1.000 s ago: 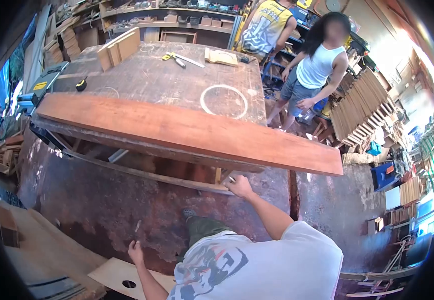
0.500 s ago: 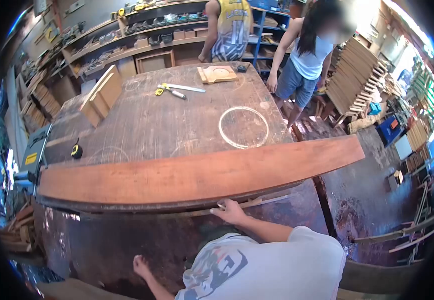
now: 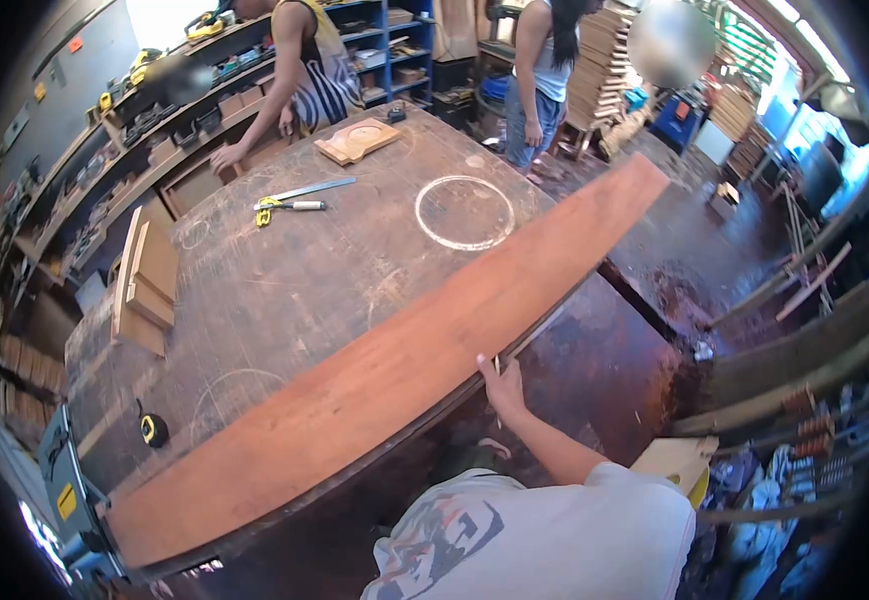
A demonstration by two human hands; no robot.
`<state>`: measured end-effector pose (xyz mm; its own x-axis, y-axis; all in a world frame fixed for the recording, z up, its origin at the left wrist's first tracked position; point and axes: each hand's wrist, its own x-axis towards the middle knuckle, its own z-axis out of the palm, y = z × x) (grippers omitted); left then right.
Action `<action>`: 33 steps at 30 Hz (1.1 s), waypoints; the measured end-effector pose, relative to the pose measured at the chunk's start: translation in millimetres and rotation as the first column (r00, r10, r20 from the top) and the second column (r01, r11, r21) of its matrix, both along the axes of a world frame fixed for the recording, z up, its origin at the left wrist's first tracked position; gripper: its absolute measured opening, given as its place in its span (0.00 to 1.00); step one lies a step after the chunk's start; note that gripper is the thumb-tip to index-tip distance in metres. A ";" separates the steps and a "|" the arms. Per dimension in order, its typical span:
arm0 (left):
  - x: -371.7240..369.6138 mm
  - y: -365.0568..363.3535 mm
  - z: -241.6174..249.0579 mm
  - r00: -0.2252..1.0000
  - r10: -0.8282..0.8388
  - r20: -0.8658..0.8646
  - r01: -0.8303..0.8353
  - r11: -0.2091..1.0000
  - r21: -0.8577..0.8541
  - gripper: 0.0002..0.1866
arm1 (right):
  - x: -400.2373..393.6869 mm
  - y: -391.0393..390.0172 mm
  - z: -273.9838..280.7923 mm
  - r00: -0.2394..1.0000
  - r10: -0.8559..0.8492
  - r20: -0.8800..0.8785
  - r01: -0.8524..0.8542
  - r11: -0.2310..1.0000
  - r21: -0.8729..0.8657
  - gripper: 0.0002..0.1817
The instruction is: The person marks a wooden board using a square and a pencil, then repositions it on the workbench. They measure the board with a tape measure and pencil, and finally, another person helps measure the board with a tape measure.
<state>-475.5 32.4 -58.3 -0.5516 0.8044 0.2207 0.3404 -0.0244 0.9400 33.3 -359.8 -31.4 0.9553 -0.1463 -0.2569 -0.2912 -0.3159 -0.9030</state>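
A long reddish-brown board (image 3: 385, 375) with a curved near edge lies diagonally along the front of the worktable (image 3: 285, 270). My right hand (image 3: 503, 388) is at the board's near edge, right of its middle, its fingers closed around a thin pale stick (image 3: 498, 366) that looks like a pencil. My left hand is out of view. A yellow and black tape measure (image 3: 154, 430) sits beyond the board's left part. Farther back lie a metal ruler (image 3: 315, 188), a light-handled tool (image 3: 305, 205) and a yellow object (image 3: 265, 212).
Joined wooden panels (image 3: 145, 285) stand at the table's left. A carved wood piece (image 3: 358, 140) lies at the back. A black machine (image 3: 73, 490) adjoins the board's left end. Two people stand beyond the table, near shelves (image 3: 135, 130) and stacked wood (image 3: 595, 60).
The view has turned, so the board now appears diagonal. My left hand has gone out of view; my right hand is still at the board's edge. One person beyond the table now reaches toward the shelves.
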 end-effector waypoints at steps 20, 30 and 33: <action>28.4 219.0 -7.2 0.926 -0.362 0.110 0.373 0.921 -0.114 0.22 | 11.5 33.6 -62.8 0.931 -0.356 0.079 0.355 0.935 0.025 0.29; 28.7 228.4 -22.4 0.897 -0.422 0.128 0.439 0.883 -0.165 0.25 | -8.1 39.2 -16.4 0.933 -0.355 -0.061 0.360 0.918 0.166 0.26; 26.9 227.4 -26.4 0.900 -0.415 0.134 0.434 0.883 -0.179 0.26 | -10.5 48.4 -5.2 0.932 -0.361 -0.033 0.359 0.910 0.205 0.24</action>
